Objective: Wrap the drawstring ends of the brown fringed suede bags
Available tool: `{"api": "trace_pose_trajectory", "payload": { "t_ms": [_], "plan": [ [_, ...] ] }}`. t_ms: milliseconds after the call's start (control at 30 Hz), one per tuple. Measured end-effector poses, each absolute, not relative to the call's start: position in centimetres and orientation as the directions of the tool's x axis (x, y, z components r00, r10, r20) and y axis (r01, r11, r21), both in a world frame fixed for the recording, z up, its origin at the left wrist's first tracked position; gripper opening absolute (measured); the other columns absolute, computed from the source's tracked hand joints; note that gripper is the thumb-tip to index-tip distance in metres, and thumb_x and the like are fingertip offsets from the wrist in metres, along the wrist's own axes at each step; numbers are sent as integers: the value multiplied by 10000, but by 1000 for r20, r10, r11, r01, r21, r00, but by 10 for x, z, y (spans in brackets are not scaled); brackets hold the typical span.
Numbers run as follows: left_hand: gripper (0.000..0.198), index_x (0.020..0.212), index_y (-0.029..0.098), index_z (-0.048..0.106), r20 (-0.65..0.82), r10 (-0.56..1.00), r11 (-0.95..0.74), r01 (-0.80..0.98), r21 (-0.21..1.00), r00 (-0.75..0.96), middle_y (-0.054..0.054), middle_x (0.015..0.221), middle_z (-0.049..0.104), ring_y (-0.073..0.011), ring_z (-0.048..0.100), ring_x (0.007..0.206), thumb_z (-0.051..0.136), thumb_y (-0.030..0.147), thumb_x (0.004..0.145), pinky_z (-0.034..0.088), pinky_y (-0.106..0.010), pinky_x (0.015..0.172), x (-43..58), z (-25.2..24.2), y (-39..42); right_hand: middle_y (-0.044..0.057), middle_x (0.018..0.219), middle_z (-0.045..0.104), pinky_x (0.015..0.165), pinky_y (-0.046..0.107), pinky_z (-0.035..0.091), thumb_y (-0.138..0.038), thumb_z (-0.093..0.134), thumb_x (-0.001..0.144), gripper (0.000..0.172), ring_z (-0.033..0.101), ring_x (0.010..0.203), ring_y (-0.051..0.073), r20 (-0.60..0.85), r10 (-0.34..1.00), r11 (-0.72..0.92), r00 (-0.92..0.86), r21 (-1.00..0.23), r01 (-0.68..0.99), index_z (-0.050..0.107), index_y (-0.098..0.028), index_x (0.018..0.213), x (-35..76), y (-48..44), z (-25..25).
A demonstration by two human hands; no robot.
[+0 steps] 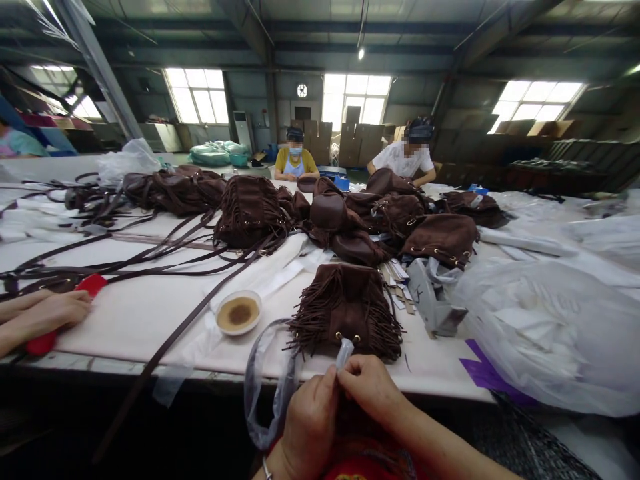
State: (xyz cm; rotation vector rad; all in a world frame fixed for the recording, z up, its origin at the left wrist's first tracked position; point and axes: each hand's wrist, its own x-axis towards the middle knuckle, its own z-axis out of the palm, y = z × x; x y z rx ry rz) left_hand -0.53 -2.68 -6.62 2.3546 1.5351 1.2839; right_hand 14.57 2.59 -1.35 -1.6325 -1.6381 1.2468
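We find the left hand (pixel 311 410) and right hand (pixel 373 387) with fingers pinched together on 1 plastic strip (pixel 345 353); the nearest bag (pixel 355 300) lies just beyond, on the table (pixel 140 313), right of the dish (pixel 240 303).

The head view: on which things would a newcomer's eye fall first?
First, the brown fringed bag toward the near edge of the table, where the left hand and right hand pinch a clear plastic strip by its eyelets. Behind it, more brown bags are heaped; a big translucent plastic bag bulges at picture right.
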Motion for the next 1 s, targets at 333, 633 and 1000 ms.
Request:
{"api": "trace_pose_trajectory", "payload": {
  "t_ms": [333,633,1000],
  "plan": [
    [247,1066,215,759,20,986,47,391,919,-167,-59,1026,781,-237,727,940,625,297,875,580,-331,856,5,-37,-24,32,658,728,591,259,468,-252,604,744,115,665,651,195,-187,970,-122,-157,-927,354,674,-180,687,147,14,-20],
    [427,1086,167,749,-252,963,251,-26,968,-92,-58,911,777,-218,709,812,705,481,801,573,-279,691,8,-27,-25,-28,571,562,524,249,345,-371,675,726,213,515,558,147,-166,985,-123,-52,-876,467,548,-206,688,156,15,-25],
    [537,924,135,630,-487,848,529,-297,795,209,-14,710,631,-108,597,551,705,645,772,492,-206,482,13,-18,-16,-31,595,489,541,247,319,-511,675,736,374,429,586,123,-199,963,-165,-183,-969,185,533,-179,642,167,9,-29]
  ]
}}
